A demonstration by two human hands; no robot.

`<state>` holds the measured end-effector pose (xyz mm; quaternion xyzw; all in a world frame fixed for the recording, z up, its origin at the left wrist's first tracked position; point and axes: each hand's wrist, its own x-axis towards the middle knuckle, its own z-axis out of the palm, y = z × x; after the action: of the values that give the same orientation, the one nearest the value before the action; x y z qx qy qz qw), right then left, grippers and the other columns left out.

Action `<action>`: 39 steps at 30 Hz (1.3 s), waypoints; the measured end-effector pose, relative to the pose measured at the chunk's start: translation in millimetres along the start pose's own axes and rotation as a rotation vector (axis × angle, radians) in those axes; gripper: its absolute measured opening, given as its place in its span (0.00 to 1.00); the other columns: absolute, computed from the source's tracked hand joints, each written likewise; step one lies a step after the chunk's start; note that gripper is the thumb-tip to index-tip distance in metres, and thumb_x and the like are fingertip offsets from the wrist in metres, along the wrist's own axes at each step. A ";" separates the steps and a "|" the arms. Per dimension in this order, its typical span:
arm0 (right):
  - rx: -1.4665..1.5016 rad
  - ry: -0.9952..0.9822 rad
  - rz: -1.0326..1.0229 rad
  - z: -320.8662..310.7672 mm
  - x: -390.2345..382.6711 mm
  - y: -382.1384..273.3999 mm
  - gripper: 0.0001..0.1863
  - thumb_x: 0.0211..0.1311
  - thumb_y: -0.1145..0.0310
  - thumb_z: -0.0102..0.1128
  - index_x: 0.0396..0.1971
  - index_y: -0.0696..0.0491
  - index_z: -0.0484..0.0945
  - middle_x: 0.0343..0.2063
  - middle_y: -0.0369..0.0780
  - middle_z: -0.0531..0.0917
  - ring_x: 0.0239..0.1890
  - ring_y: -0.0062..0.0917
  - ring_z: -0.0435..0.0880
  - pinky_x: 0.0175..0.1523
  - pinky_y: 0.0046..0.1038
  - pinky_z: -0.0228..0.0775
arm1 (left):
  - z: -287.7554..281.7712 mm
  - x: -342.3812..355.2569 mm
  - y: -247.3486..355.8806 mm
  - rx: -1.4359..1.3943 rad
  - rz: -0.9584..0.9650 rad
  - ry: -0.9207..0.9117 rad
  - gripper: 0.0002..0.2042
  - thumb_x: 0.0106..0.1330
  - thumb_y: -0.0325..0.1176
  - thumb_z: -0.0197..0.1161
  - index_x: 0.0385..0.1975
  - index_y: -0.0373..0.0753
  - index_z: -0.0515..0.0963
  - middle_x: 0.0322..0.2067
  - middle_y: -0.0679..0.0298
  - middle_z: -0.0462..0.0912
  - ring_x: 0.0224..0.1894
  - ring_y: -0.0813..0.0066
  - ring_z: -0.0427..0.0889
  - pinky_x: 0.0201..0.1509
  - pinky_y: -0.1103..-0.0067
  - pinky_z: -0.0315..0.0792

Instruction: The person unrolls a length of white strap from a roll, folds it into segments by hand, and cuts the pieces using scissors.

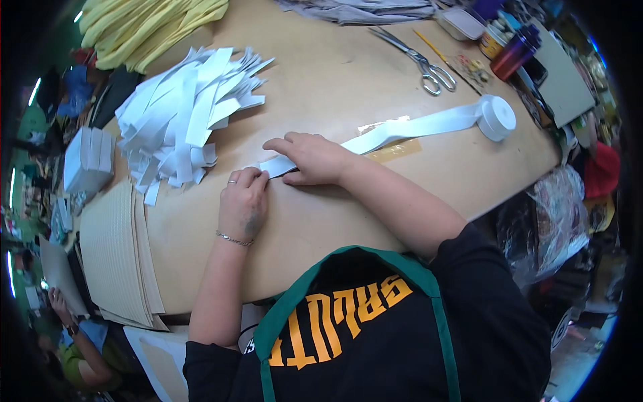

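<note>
The left hand lies knuckles up on the bench, its fingers curled narrow and pinching the free end of a white elastic band. The right hand lies just beside it, flat and spread, pressing the same band down against the bench. From under the right hand the band runs away to the right, over a patch of clear tape, to a white roll well apart from both hands. Beyond the left hand lies a heap of cut white strips. Farther out past the right hand lie scissors. To the left of the left hand sits a stack of cream sheets.
</note>
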<state>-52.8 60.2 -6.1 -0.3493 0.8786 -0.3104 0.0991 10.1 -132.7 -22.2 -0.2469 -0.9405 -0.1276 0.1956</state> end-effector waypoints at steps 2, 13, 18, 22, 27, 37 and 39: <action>-0.011 -0.100 0.093 -29.5 -11.6 -2.3 0.29 0.46 0.67 0.62 0.52 0.49 0.67 0.40 0.48 0.76 0.45 0.42 0.76 0.50 0.36 0.68 | -3.4 3.1 1.2 0.000 0.005 -0.034 0.07 0.54 0.26 0.60 0.32 0.38 0.79 0.34 0.65 0.77 0.39 0.65 0.76 0.33 0.72 0.74; 0.381 -0.047 0.332 -114.7 -99.2 103.7 0.17 0.44 0.68 0.73 0.38 0.52 0.82 0.35 0.34 0.81 0.39 0.20 0.77 0.50 0.20 0.66 | -2.5 1.7 -5.8 -0.042 0.072 0.021 0.07 0.52 0.21 0.60 0.31 0.36 0.79 0.33 0.63 0.77 0.36 0.63 0.77 0.35 0.73 0.74; 0.248 -0.051 0.302 -106.8 -103.9 113.0 0.20 0.45 0.66 0.72 0.41 0.52 0.81 0.39 0.35 0.80 0.41 0.21 0.76 0.53 0.22 0.64 | 0.8 2.1 -5.9 -0.062 0.091 0.047 0.08 0.52 0.20 0.59 0.31 0.36 0.79 0.33 0.62 0.77 0.35 0.62 0.76 0.36 0.73 0.74; 0.429 -0.042 0.424 -119.8 -112.7 115.7 0.25 0.46 0.68 0.70 0.48 0.52 0.77 0.37 0.36 0.79 0.40 0.20 0.75 0.51 0.21 0.63 | 1.2 0.8 -5.6 -0.078 0.072 0.044 0.09 0.51 0.19 0.59 0.31 0.36 0.79 0.33 0.62 0.77 0.36 0.62 0.76 0.37 0.73 0.74; 0.473 -0.129 0.550 -164.6 -131.8 142.0 0.26 0.44 0.65 0.70 0.48 0.52 0.76 0.31 0.35 0.78 0.37 0.18 0.75 0.42 0.22 0.66 | 1.7 0.6 -6.9 -0.084 0.070 0.029 0.09 0.50 0.18 0.59 0.31 0.36 0.79 0.33 0.62 0.77 0.36 0.62 0.76 0.37 0.73 0.74; -0.702 -0.166 0.690 -170.3 -115.2 106.0 0.21 0.42 0.63 0.70 0.39 0.51 0.78 0.43 0.42 0.78 0.48 0.35 0.75 0.51 0.34 0.68 | -1.6 2.4 -3.8 -0.064 0.069 0.010 0.12 0.48 0.17 0.59 0.33 0.36 0.80 0.34 0.62 0.77 0.37 0.62 0.76 0.38 0.73 0.74; -0.635 0.008 0.372 -140.2 -103.5 90.1 0.20 0.45 0.65 0.68 0.41 0.50 0.77 0.48 0.42 0.75 0.53 0.36 0.71 0.55 0.35 0.65 | -3.3 -0.9 -5.7 -0.069 0.057 0.008 0.12 0.47 0.17 0.58 0.33 0.36 0.79 0.34 0.62 0.77 0.37 0.62 0.76 0.38 0.73 0.74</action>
<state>-81.1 247.6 44.6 -0.1955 0.9800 -0.0003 0.0372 8.9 -139.0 -20.6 -0.2796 -0.9273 -0.1551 0.1945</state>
